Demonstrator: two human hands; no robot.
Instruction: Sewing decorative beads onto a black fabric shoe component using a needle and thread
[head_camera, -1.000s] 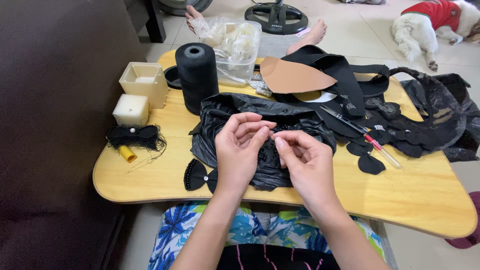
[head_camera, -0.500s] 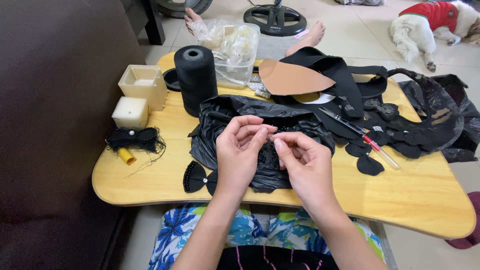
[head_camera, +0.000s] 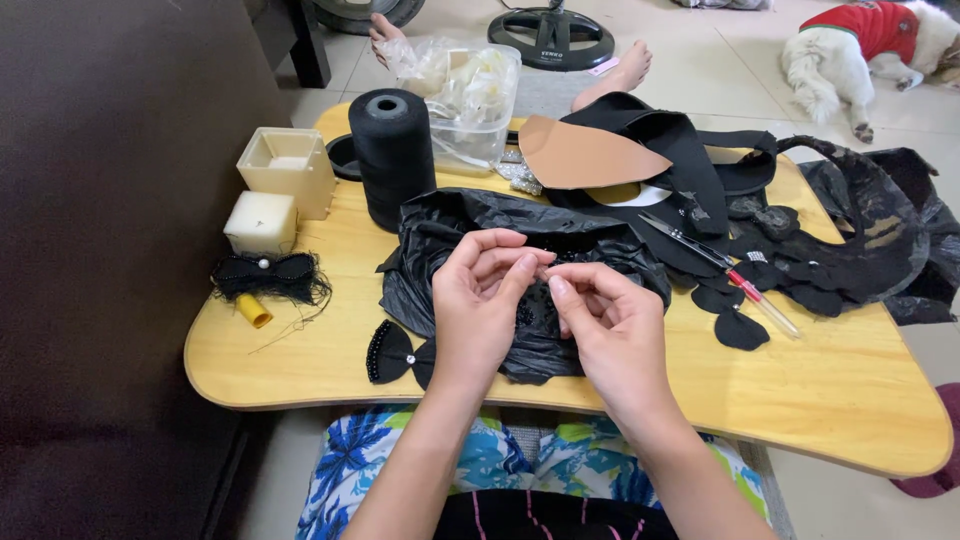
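**Black plastic and beads under my fingers**

Black crinkled plastic, a bag (head_camera: 520, 255), lies open in the middle of the pale wooden desk (head_camera: 830, 390), and both my hands work just above it. My left hand (head_camera: 478, 300) has thumb and forefinger pinched together; my right hand (head_camera: 612, 325) pinches the same way, fingertips of the two hands almost meeting. Whatever sits between them is too small to make out. Tiny black beads (head_camera: 528, 312) show in the bag's folds just below my fingers.

Near the desk's far edge a clear plastic tub (head_camera: 478, 125) holds crumpled clear bags with pale contents. At the far left corner an open cream box (head_camera: 288, 170) stands with something white low inside, and a closed white cube (head_camera: 261, 220) is just in front of it. A black thread cone (head_camera: 392, 155) stands upright between the box and the tub. A black beaded bow (head_camera: 395, 352) lies by the near edge, just beside my left wrist. Scissors (head_camera: 715, 262) rest to the right of the bag.
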